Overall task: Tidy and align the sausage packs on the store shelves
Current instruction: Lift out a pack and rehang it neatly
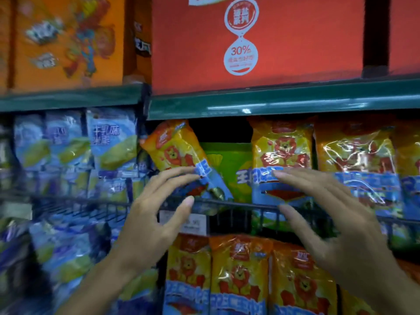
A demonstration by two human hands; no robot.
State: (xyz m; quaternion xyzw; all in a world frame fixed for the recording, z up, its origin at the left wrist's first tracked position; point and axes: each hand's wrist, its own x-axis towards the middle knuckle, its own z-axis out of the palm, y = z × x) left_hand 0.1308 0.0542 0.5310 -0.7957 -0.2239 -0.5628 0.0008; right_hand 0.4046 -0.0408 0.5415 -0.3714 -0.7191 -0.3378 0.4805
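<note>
Both hands are raised with fingers spread, left hand (150,214) fingertips brushing the tilted sausage pack (179,153) leaning over a green pack (229,169), right hand (336,214) before the upright pack (281,160), so straightening looks barely begun.

On the middle shelf a yellow-and-orange sausage pack (179,153) with a lion print leans tilted to the left, its top under the green shelf edge. Beside it to the right, past a green pack (231,169) set further back, similar lion packs (281,155) stand upright in a row.
</note>
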